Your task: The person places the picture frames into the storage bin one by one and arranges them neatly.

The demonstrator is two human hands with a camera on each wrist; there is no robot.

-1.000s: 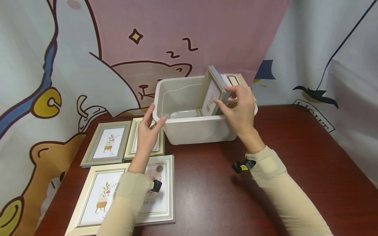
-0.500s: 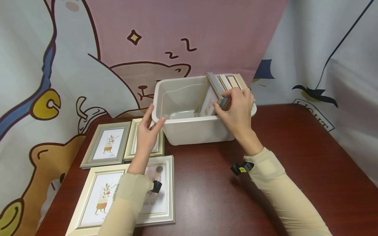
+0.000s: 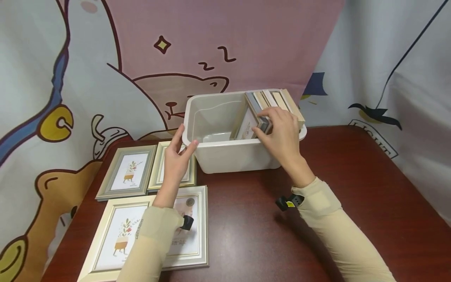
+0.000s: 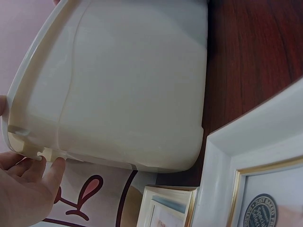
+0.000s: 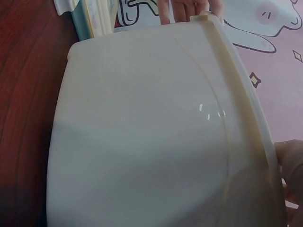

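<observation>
A white plastic bin (image 3: pixel 236 158) stands on the table. My left hand (image 3: pixel 177 162) holds its left front corner; in the left wrist view, that hand's fingers (image 4: pixel 54 175) touch the underside of the rim. Inside the bin, a grey picture frame (image 3: pixel 246 123) stands on edge, leaning against other frames (image 3: pixel 282 101) lined up at the right end. My right hand (image 3: pixel 282 135) pinches its near upper corner between thumb and fingers. In the right wrist view, the bin wall (image 5: pixel 142 118) hides most of my right hand (image 5: pixel 291 165) and all of the grey frame.
Left of the bin lie a grey frame (image 3: pixel 127 172), a cream-gold one (image 3: pixel 192 172), a large cream one (image 3: pixel 102 219) and a large white one (image 3: pixel 202 235), partly under my left arm. A printed cloth (image 3: pixel 264 39) hangs behind the table (image 3: pixel 253 227).
The grey frame in my right hand has sunk lower into the bin and tipped right against the others. My right hand has moved slightly left with it. My left hand stays on the bin.
</observation>
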